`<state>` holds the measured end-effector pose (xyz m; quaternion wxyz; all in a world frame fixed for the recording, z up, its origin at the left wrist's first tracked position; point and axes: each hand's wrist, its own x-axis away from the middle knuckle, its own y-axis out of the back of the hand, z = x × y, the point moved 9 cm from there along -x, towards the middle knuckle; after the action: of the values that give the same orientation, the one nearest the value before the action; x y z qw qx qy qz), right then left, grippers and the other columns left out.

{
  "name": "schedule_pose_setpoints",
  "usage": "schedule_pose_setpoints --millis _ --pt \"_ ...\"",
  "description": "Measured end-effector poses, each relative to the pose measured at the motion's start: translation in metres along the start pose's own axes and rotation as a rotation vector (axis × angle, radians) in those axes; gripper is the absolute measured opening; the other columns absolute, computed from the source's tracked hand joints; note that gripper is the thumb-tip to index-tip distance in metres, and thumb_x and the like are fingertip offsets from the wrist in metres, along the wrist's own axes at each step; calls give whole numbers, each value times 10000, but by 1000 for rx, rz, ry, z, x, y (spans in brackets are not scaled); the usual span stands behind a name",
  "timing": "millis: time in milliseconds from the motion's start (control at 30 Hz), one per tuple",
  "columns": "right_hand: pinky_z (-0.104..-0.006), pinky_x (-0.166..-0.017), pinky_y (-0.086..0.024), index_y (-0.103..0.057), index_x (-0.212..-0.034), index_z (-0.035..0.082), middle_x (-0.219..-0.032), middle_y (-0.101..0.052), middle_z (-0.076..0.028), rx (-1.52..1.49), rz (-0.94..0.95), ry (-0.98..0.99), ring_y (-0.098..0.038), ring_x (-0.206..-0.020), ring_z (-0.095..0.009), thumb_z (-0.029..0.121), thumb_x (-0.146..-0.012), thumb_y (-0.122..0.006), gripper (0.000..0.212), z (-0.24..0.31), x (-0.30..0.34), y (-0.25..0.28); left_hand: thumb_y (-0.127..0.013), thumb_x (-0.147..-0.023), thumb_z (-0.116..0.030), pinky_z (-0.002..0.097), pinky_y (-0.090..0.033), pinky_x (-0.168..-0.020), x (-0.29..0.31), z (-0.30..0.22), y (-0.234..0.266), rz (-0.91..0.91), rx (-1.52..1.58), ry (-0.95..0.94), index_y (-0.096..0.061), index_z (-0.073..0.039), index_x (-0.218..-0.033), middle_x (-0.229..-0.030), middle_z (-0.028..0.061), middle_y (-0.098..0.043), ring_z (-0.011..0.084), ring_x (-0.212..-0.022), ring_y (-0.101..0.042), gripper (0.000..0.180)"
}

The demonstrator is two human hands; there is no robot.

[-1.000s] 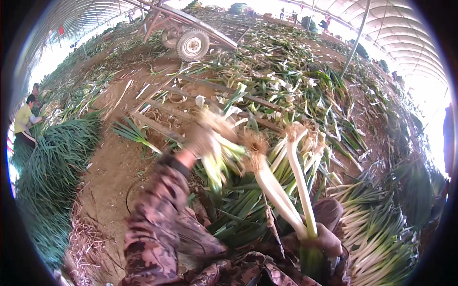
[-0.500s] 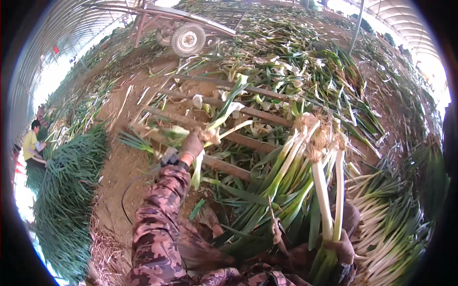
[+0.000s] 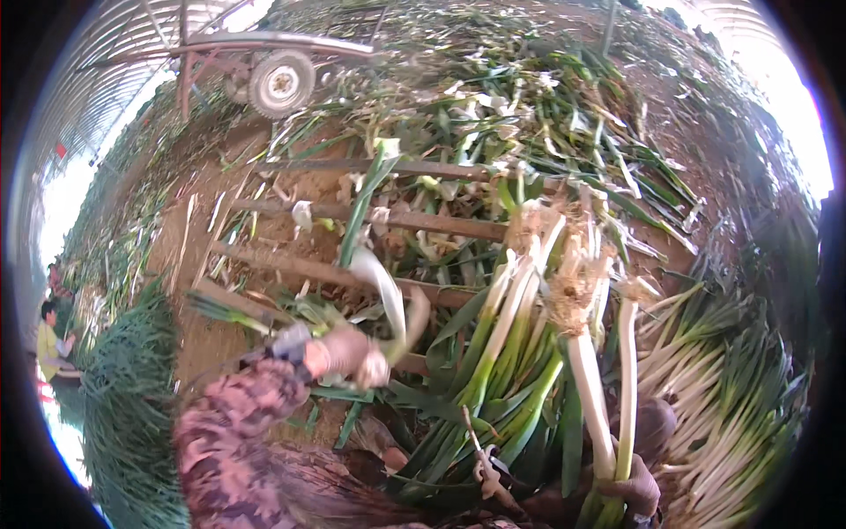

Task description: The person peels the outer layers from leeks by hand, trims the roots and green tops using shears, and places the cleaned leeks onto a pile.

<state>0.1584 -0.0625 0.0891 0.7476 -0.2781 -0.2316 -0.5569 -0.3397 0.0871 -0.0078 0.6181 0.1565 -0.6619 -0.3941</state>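
Note:
My gloved right hand (image 3: 636,490) is closed around the lower part of two green onions (image 3: 589,401), which stand nearly upright with their pale stalks and roots upward. Beside them, a bunch of green onions (image 3: 493,353) leans across my lap, its bushy roots (image 3: 573,295) on top. To the left, my gloved left hand (image 3: 348,351) is over the ground in a camouflage sleeve, its fingers smeared by motion. Close above its fingertips is a curled, blurred strip of pale onion peel (image 3: 388,295); whether the hand holds it, I cannot tell.
A slatted wooden frame (image 3: 423,220) lies ahead under stripped leaves (image 3: 520,115). Cleaned green onions (image 3: 705,406) are piled at right, a green leafy heap (image 3: 132,406) at left. A person in yellow (image 3: 48,344) sits beyond it. A wheeled cart (image 3: 282,84) stands far left.
My left hand has come down and nearer, away from the leafy scraps over the slats. A pale peel strip now shows near it. My right hand still grips the two stalks; the view has shifted.

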Motion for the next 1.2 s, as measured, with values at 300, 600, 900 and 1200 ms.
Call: schedule_pose_setpoints --millis 300,600,900,1200 --pt "-266 -891 -454 -483 -1354 12 -1071 -619 -23 123 78 30 -565 -1001 -120 166 -735 -804 714 -19 5 6 -715 -778 -158 427 -526 -862 134 88 447 -1512 -172 187 -335 -147 -1380 -1395 91 -344 330 -994 -621 711" --pt "-284 -936 -433 -473 -1353 6 -1133 -613 -56 258 92 293 -540 -1026 -133 192 -755 -700 666 22 -2 -3 -627 -820 -348 579 -246 -1118 95 -222 207 -965 -205 -345 -288 -146 -1492 -1555 146 -254 360 -1440 -229 780" --pt "-277 -876 -467 -462 -1343 6 -1097 -614 -54 314 439 350 -540 -992 -110 188 -768 -703 649 36 -9 -117 -628 -823 -223 470 -497 -769 152 -232 155 -1348 -429 -817 -544 -103 -1015 -926 96 -593 273 -852 -607 241" --pt "-397 -730 -526 -461 -1395 141 -862 -664 -165 1143 161 503 -662 -807 -321 202 -684 -664 742 89 20 -96 -579 -893 -266 451 -435 -961 231 78 201 -904 -69 475 -559 -63 -1154 -1083 137 -624 273 -1041 -603 331"
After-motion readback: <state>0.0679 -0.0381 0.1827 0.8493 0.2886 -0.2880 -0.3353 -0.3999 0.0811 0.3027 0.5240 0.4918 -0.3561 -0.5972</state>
